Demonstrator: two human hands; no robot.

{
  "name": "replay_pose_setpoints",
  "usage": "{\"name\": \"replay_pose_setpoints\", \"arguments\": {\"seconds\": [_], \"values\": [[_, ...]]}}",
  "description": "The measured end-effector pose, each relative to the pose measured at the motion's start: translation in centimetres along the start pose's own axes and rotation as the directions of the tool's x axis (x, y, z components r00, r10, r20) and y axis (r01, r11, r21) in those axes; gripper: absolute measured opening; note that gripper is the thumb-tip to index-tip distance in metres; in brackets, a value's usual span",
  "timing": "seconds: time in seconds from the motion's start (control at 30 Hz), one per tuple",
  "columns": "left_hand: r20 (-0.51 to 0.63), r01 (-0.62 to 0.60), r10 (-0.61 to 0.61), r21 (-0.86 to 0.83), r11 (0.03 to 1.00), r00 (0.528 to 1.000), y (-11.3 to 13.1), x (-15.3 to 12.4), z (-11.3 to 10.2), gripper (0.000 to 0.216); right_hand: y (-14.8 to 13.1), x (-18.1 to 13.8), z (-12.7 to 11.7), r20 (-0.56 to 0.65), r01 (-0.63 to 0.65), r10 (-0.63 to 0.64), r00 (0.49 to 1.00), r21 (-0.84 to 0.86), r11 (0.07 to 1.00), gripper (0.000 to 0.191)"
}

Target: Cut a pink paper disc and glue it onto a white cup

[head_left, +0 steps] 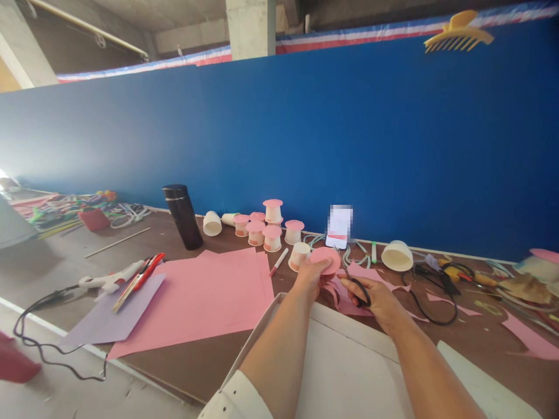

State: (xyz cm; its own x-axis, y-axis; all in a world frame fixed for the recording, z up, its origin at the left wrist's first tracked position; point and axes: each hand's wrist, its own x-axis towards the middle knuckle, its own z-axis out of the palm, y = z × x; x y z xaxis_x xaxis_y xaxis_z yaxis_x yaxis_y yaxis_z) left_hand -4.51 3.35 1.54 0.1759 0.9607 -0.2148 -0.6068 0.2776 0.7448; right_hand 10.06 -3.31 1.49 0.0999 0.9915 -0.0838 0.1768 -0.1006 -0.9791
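My left hand [309, 279] pinches a round disc of pink paper [324, 259] by its near edge. My right hand [379, 299] has its fingers in the black handles of a pair of scissors [363, 294]. The blades rise beside the disc's right edge; I cannot tell whether they touch it. A pink offcut [335, 294] hangs or lies just below the two hands. Right behind the disc stands a white paper cup [299, 256]. Farther back, several paper cups topped with pink discs [272, 237] are grouped, one of them stacked on others.
Pink paper sheets [205, 297] and a purple sheet [117, 317] lie left, with a white glue gun [114, 279] and a red cutter [146, 276]. A black bottle [183, 218] stands behind. A white box [349, 372] is under my forearms. A phone [339, 226] leans against the blue wall [279, 134].
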Motion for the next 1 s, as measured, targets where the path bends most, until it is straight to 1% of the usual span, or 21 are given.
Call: {"name": "replay_pose_setpoints", "arguments": {"seconds": [0.3,0.5,0.73,0.9,1.0], "values": [[-0.037,0.001,-0.001,0.004,1.000,0.999,-0.3,0.5,-0.2,0.040,0.3,0.0,-0.1,0.016,0.009,-0.009,1.000,0.003,1.000,0.056],[-0.055,-0.010,0.011,0.012,1.000,0.998,-0.3,0.6,-0.3,0.040,0.2,0.0,0.0,0.006,0.009,-0.009,1.000,-0.022,1.000,0.057],[-0.045,-0.019,0.019,0.019,1.000,0.999,-0.3,0.8,-0.5,0.040,0.2,0.0,-0.1,0.004,0.000,0.000,1.000,-0.037,0.999,0.056],[-0.029,-0.041,0.042,0.014,0.999,0.999,-0.5,1.1,-0.7,0.039,0.2,-0.1,-0.1,0.004,0.019,-0.019,1.000,-0.051,0.999,0.056],[-0.033,-0.033,0.033,0.023,0.999,0.999,-0.7,1.5,-0.9,0.039,0.1,-0.1,-0.1,0.005,0.015,-0.015,1.000,-0.066,0.998,0.057]]}}
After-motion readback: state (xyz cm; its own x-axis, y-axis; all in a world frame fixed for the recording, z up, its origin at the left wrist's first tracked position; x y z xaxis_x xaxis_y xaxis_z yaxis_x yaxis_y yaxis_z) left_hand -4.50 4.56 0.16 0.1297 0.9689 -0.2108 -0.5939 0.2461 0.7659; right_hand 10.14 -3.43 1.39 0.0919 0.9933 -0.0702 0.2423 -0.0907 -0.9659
